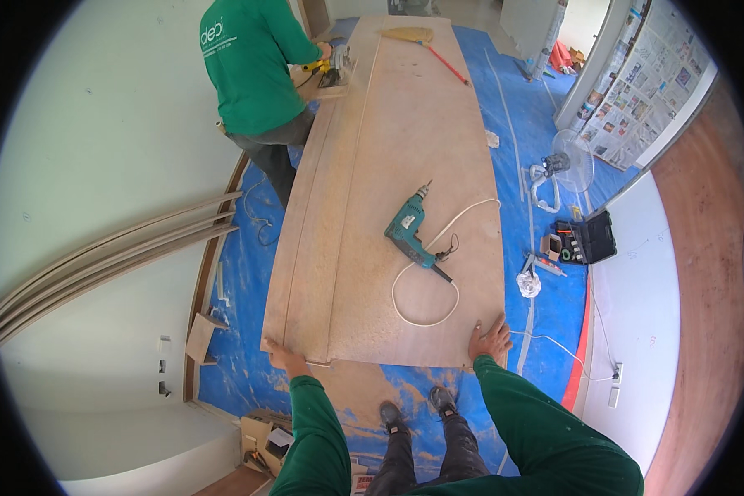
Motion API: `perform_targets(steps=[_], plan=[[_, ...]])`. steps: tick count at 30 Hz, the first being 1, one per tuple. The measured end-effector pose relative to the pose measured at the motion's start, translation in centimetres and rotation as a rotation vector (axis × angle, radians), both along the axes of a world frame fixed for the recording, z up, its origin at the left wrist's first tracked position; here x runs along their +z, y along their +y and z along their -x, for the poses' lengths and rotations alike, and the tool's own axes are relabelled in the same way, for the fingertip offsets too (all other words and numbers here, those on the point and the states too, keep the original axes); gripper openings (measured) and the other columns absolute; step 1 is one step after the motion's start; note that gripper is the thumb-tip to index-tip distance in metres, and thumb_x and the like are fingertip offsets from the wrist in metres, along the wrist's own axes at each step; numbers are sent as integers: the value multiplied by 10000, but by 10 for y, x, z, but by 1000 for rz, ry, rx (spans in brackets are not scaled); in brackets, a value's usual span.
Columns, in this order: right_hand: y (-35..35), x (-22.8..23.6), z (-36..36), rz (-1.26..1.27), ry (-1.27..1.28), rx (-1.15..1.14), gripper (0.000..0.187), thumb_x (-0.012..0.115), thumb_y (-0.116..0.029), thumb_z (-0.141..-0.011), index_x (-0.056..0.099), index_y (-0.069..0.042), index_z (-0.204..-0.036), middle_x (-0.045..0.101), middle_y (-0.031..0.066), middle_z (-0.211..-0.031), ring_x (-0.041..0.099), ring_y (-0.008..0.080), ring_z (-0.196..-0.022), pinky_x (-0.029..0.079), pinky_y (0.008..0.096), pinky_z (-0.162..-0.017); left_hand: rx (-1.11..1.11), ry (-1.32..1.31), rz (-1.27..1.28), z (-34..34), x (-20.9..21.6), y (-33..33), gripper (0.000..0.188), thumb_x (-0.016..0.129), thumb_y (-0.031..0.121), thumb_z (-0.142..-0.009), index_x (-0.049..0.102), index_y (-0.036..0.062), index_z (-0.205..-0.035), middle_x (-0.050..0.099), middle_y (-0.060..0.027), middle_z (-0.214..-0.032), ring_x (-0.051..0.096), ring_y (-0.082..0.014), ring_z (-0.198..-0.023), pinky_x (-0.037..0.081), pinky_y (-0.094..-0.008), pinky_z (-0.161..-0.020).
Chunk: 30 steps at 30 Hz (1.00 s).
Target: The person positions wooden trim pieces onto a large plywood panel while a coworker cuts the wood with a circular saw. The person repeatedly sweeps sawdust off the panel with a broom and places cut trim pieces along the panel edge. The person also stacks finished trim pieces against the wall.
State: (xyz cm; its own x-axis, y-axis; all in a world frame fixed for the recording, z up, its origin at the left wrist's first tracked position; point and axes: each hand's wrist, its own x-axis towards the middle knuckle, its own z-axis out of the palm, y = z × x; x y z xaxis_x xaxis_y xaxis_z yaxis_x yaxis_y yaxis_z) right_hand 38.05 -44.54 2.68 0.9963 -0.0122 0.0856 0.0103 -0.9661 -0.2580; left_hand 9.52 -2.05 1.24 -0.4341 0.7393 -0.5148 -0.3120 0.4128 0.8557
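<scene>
Long plywood panel (405, 165): lies flat, raised over blue floor sheet (546, 306), running away from wearer.
Left hand (284, 357): grips near left corner of panel, fingers curled over edge.
Right hand (491, 340): near right corner, palm flat on top, fingers spread, closed on nothing.
Teal electric drill (408, 231): on panel mid-length, white cord (426, 310) looped beside it.
Broom (426, 43): far end of panel.
Second person in green shirt (252, 66): at far left edge, working yellow power saw (326, 70).
Open black tool case (591, 240), white fan (566, 165): on floor right of panel.
</scene>
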Motion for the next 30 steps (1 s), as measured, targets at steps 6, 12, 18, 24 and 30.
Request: perform_targets(steps=[6, 12, 18, 24, 30], plan=[[0, 1, 1, 17, 3, -6, 829, 624, -466, -926, 347, -18, -1565, 515, 195, -1341, 511, 374, -1221, 359, 547, -1003, 5, 63, 30, 1, -1, 2, 702, 706, 492, -945, 614, -102, -1307, 652, -250, -1294, 679, -412, -1052, 599, -520, -895], [1, 3, 1, 1, 33, -5, 840, 613, -481, -928, 339, -8, -1565, 508, 200, -1347, 498, 372, -1227, 349, 538, -1017, 28, -33, 4, 3, -7, 5, 663, 718, 453, -946, 628, -110, -1282, 657, -244, -1287, 689, -403, -1033, 613, -514, -882], [2, 4, 1, 21, 31, -6, 837, 607, -482, -933, 332, -13, -1570, 510, 202, -1350, 499, 371, -1231, 350, 532, -1022, 19, -24, -32, 3, -10, 4, 657, 717, 449, -950, 616, -92, -1309, 655, -235, -1287, 685, -399, -1045, 611, -515, -889], [3, 4, 0, 39, 43, -14, 838, 602, -493, -939, 331, -14, -1571, 511, 201, -1356, 506, 367, -1223, 354, 535, -1020, 15, 24, -35, 1, -8, 3, 693, 708, 472, -945, 613, -126, -1282, 666, -239, -1273, 693, -391, -1030, 596, -509, -881], [3, 2, 0, 47, 41, -17, 832, 597, -500, -941, 338, -16, -1567, 512, 201, -1356, 510, 369, -1217, 358, 543, -1013, 11, 32, -8, 2, -8, 4, 718, 723, 491, -931, 598, -99, -1320, 651, -243, -1291, 673, -403, -1051, 590, -516, -889]])
